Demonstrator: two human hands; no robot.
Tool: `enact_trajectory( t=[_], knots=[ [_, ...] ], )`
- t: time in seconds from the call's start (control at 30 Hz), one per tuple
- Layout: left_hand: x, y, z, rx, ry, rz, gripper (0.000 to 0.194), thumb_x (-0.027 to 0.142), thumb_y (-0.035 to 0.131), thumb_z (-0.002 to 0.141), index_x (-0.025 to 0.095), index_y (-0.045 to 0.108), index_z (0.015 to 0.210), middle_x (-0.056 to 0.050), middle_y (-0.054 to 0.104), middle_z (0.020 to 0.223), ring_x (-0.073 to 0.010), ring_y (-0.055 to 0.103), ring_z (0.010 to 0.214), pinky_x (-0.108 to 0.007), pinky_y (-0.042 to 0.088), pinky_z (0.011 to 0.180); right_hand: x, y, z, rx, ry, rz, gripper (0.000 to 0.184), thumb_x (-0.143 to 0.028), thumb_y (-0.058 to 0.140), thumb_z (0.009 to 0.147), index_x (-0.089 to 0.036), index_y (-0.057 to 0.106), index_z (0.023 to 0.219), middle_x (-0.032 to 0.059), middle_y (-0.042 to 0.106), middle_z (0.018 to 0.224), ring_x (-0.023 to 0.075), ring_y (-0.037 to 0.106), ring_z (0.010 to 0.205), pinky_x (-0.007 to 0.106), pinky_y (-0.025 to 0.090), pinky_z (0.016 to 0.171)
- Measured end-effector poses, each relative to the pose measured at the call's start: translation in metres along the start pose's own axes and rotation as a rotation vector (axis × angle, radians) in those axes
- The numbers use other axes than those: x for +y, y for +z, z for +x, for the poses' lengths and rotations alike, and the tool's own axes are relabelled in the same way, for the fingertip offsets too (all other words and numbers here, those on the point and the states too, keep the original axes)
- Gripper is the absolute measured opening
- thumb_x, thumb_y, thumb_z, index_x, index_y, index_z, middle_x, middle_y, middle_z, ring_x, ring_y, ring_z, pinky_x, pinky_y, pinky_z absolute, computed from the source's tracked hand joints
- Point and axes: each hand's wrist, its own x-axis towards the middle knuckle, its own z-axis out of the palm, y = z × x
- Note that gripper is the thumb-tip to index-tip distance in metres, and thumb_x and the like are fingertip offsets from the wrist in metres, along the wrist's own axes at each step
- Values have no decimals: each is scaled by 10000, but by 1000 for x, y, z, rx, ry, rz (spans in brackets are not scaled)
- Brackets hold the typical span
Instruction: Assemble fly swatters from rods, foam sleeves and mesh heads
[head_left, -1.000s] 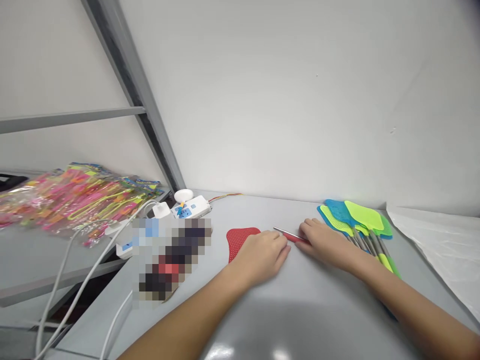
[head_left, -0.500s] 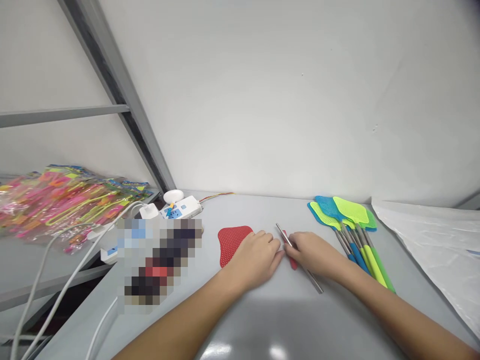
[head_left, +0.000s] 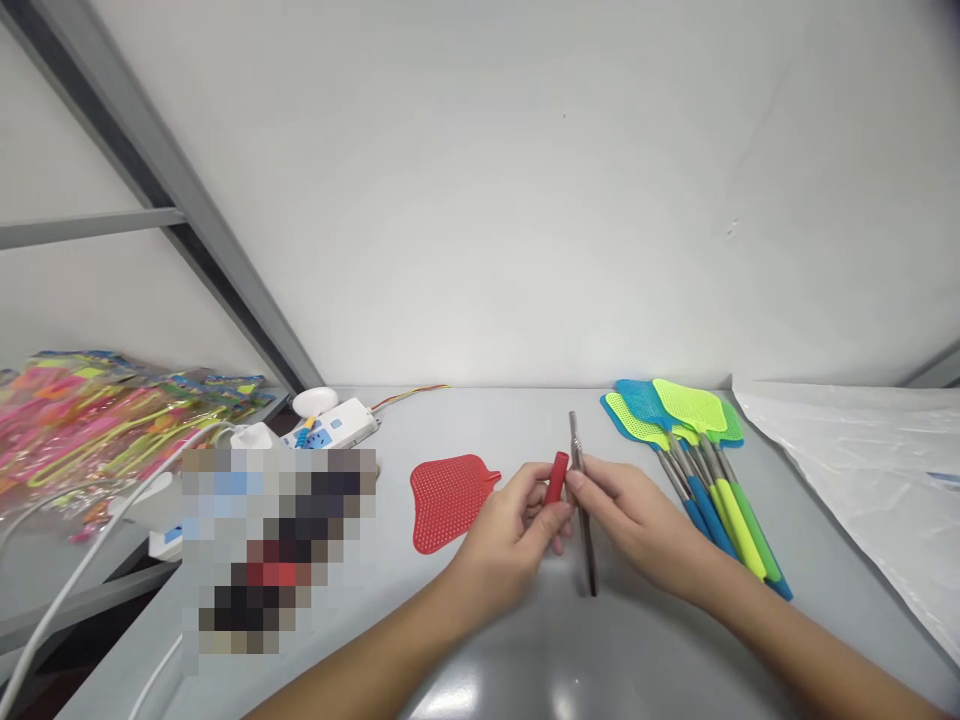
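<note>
My left hand (head_left: 506, 535) is raised off the table, shut on a short red plastic handle grip (head_left: 556, 478). My right hand (head_left: 634, 520) pinches a thin metal rod (head_left: 583, 510), which stands nearly upright in the picture just beside the red grip. A red mesh fly swatter head (head_left: 448, 502) without a handle lies flat to the left of my left hand. Several complete fly swatters (head_left: 675, 415) with green and blue heads and metal shafts lie overlapped to the right of my right hand.
A white power strip (head_left: 330, 425) with cables sits at the back left, near pink plastic packets (head_left: 90, 430). A pixelated patch (head_left: 277, 550) hides something at the left. A white plastic sheet (head_left: 840, 480) lies at the right on the grey table (head_left: 480, 640).
Both hands have risen off the table and come closer together. The metal rod has swung from slanted to nearly upright, and the red grip now sits in my left hand. The view has shifted.
</note>
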Motion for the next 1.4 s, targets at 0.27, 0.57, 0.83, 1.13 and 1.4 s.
enact_trajectory(
  t=[0.27, 0.57, 0.83, 1.13, 1.4],
  knots=[
    [-2, 8, -9, -45, -64, 106, 169, 348, 391, 999, 219, 495, 964, -17, 617, 897, -149, 584, 834, -293, 460, 763, 0, -18, -7, 788, -166, 217, 335, -436, 405, 996, -211, 560, 803, -42, 466, 598, 90, 415, 466, 240, 321, 436],
    [-5, 7, -7, -112, -78, 259, 172, 350, 384, 994, 226, 499, 964, 0, 629, 882, -139, 550, 770, -274, 415, 689, 5, -7, -5, 757, -290, 164, 275, -367, 411, 1008, -210, 554, 833, -36, 502, 633, 81, 445, 486, 241, 353, 467],
    [0, 5, -9, -151, -64, 286, 207, 357, 366, 996, 233, 519, 1061, 37, 506, 758, -121, 449, 670, -250, 340, 601, 2, -8, -5, 772, -198, 145, 290, -404, 401, 1001, -223, 531, 815, -25, 497, 641, 103, 434, 496, 259, 352, 476],
    [2, 3, -12, -156, -44, 264, 277, 425, 342, 1004, 229, 526, 1072, 67, 392, 645, -102, 333, 551, -238, 254, 517, 9, 4, -9, 588, -168, 135, 258, -375, 406, 1005, -230, 549, 846, -47, 451, 598, 103, 445, 524, 247, 366, 506],
    [1, 3, -12, -84, 17, 225, 268, 406, 353, 1004, 213, 535, 1043, 64, 400, 648, -100, 332, 553, -239, 265, 529, 13, 17, -11, 389, -127, 247, 240, -420, 467, 965, -238, 605, 1038, -4, 551, 782, 134, 523, 661, 280, 453, 631]
  ],
)
